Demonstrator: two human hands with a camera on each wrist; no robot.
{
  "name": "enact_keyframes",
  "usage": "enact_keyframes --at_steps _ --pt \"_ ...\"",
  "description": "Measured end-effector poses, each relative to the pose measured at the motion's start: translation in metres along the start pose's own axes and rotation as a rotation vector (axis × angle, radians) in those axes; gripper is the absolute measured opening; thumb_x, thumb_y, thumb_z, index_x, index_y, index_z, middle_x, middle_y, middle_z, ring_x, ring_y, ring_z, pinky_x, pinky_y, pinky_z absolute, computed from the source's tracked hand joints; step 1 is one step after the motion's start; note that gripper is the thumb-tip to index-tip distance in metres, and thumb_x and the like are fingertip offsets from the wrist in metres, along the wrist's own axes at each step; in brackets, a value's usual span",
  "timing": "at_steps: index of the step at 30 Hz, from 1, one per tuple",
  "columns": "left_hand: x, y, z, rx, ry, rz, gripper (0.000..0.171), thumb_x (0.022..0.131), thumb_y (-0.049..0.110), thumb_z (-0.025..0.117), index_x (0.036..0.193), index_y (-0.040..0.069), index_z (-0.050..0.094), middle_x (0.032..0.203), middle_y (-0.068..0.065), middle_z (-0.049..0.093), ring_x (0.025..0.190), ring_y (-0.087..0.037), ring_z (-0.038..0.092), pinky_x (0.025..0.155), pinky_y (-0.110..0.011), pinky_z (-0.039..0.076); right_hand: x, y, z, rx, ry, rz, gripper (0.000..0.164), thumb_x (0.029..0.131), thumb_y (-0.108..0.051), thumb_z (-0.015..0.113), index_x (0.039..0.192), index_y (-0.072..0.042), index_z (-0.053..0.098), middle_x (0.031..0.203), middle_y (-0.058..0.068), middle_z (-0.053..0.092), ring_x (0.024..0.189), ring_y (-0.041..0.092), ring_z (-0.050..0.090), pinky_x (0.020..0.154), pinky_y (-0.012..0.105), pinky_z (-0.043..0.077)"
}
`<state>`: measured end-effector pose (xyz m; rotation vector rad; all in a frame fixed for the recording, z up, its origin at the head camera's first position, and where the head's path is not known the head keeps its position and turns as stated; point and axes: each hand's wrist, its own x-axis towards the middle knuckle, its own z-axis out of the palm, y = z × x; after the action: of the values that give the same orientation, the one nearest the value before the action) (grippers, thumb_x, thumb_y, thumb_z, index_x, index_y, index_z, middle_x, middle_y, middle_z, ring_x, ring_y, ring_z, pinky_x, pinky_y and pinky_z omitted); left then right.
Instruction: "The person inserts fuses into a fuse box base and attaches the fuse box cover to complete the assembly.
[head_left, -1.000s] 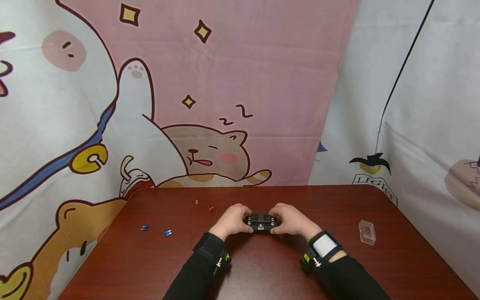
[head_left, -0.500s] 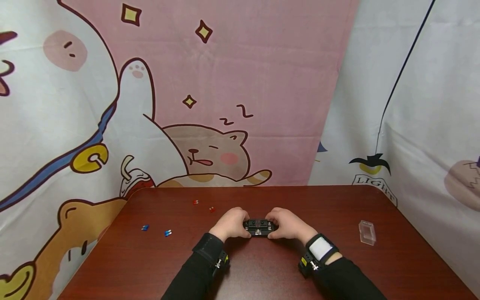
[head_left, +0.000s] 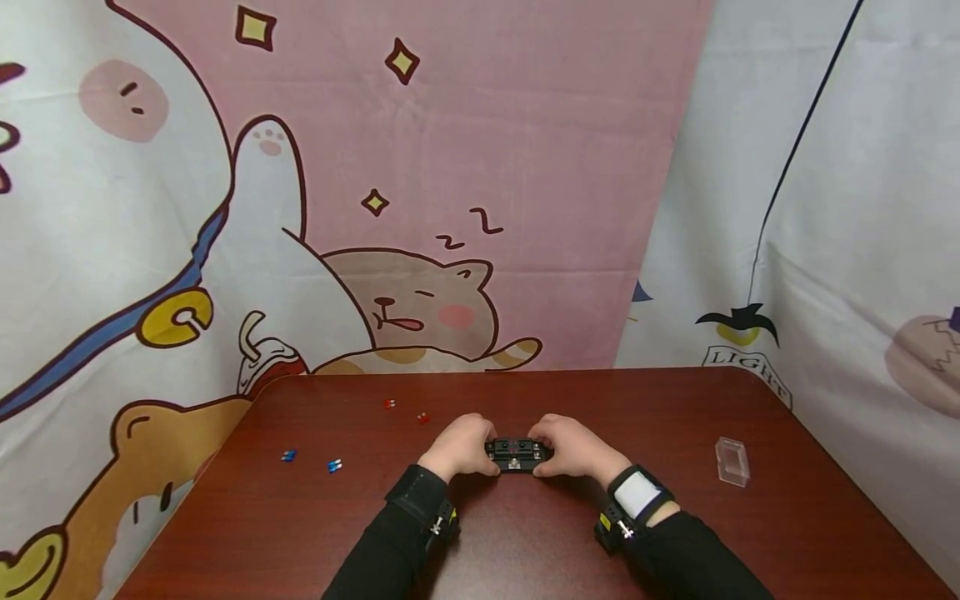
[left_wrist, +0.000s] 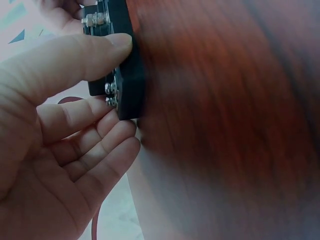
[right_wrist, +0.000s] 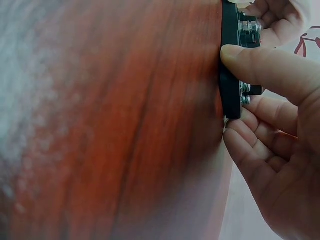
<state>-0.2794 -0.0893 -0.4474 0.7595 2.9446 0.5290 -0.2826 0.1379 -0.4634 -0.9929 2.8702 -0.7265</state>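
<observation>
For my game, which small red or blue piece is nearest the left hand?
The rightmost red piece; its red twin and both blue pieces sit farther left.

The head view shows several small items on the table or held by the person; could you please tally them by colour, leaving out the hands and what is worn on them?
Red: 2 small red pieces
Blue: 2 small blue pieces
Black: 1 black terminal block
Clear: 1 clear plastic cover
Total: 6

Left grip, right grip, black block between
</observation>
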Motion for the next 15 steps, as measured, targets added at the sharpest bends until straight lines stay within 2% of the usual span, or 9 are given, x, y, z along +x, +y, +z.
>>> enact_keyframes --at_steps 15 --pt "-0.0004 0.0009 -0.0011 -0.038 -0.019 -0.034 0.032 0.066 0.026 0.090 0.087 0.010 0.072 0.077 0.005 0.053 0.071 -0.014 0.048 0.067 -0.029 0.043 0.0011 0.0011 0.0015 0.033 -0.001 0.040 0.038 0.069 -0.021 0.090 0.099 -0.010 0.069 0.092 -0.004 0.059 0.084 0.015 0.057 0.078 0.039 0.050"
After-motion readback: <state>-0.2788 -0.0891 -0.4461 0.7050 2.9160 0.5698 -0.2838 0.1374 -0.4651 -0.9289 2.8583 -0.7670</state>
